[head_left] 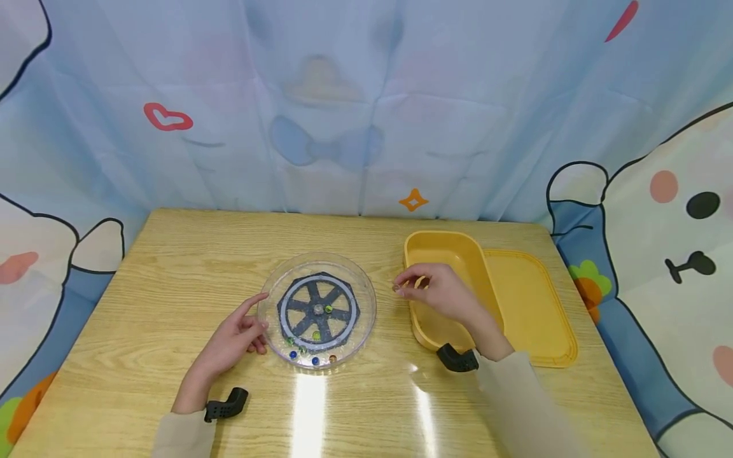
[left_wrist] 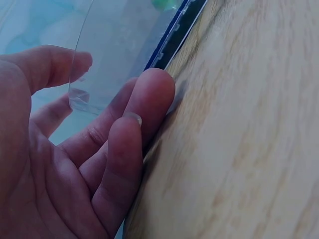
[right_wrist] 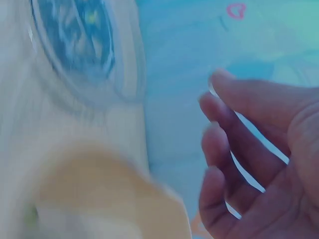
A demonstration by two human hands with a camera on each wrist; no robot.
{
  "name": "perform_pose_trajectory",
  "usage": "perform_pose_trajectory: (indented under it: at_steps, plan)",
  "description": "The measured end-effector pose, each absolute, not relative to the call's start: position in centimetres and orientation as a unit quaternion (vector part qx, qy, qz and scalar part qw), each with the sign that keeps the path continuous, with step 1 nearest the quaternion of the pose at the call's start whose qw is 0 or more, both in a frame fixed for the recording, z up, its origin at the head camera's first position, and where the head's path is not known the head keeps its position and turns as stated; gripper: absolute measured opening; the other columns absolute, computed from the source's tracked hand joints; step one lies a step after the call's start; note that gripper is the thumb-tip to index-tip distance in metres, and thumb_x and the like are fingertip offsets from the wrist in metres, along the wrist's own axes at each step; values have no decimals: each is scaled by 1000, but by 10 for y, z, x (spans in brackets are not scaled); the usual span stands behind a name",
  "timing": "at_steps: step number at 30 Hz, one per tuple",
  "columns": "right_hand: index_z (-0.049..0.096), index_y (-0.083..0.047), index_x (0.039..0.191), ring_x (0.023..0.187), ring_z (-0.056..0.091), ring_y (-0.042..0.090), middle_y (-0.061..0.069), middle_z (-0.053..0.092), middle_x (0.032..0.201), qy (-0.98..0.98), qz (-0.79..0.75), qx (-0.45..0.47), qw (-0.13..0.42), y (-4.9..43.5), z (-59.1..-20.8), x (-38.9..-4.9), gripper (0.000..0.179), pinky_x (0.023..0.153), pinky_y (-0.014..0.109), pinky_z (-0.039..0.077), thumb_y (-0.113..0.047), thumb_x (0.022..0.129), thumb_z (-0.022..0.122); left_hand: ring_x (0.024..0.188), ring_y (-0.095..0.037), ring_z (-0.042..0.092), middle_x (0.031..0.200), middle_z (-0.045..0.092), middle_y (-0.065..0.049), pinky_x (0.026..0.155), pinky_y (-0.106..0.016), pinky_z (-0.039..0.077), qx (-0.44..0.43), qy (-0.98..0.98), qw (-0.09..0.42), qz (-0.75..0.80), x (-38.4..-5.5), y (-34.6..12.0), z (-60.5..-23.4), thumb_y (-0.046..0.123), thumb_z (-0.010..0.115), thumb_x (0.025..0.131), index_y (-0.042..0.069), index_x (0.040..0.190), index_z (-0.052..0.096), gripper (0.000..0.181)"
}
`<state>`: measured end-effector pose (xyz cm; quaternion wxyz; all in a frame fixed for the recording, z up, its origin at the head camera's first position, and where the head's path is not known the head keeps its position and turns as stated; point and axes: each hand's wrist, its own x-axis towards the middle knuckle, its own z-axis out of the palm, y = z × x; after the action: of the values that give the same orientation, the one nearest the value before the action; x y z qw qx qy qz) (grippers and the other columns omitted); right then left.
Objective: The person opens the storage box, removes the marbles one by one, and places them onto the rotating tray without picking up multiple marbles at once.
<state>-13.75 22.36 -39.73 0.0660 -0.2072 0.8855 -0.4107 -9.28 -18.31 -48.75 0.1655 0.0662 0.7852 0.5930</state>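
A round clear plastic dish [head_left: 366, 331] stands on the table, with several glass marbles inside, among them a blue marble [head_left: 315, 360], a brown marble [head_left: 333, 359] and a green marble [head_left: 317, 335]. My left hand [head_left: 233, 340] rests at the dish's left side, its index finger touching the rim and the other fingers loosely bent. Between thumb and fingertips, my right hand [head_left: 439, 291] pinches a small brownish marble, mostly covered by the fingers. That hand is over the left edge of a yellow box [head_left: 455, 242]. The right wrist view is blurred and hides the marble.
Right of the box lies a yellow lid [head_left: 523, 305], flat on the wooden table [head_left: 189, 254]. A printed curtain [head_left: 343, 127] hangs behind the table. A dark spoked wheel pattern [head_left: 318, 310] shows in the dish.
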Motion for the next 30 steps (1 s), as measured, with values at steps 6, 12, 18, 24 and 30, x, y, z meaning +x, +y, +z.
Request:
perform_pose_trajectory:
  at_steps: [6,12,18,24,30]
  plan:
    - [77,-14,97,79,61,13,-6,72,92,886,-416,-203,27,191,-403,-125,11,67,30,50,-9,87,77,68,-28,66,80,66,-14,62,-31,53,63,782,165,597,-93,-182,-487,15,57,103,16,155,33,57]
    - [77,-16,97,80,61,10,-12,69,88,885,-416,-202,42,164,-414,-116,10,70,31,49,-12,87,78,67,-28,66,79,65,-14,61,-31,53,58,784,162,596,-93,-182,-487,14,55,103,16,155,33,55]
    - [77,-12,98,80,61,8,-10,69,89,872,-426,-236,56,146,-426,-110,10,67,29,50,-11,88,77,67,-28,66,79,65,-13,61,-31,52,55,783,165,598,-93,-182,-488,14,54,103,17,155,33,55]
    - [77,-12,97,80,60,7,-9,69,91,870,-415,-262,57,137,-432,-107,12,68,27,50,-11,86,80,67,-28,66,79,66,-13,61,-30,52,51,782,164,599,-93,-182,-487,12,53,103,19,155,33,56]
    - [77,-10,99,83,60,8,-9,68,93,865,-419,-264,77,137,-431,-106,13,70,28,50,-9,87,78,67,-27,66,78,66,-13,61,-30,52,57,782,162,599,-93,-182,-488,12,53,103,15,155,33,56]
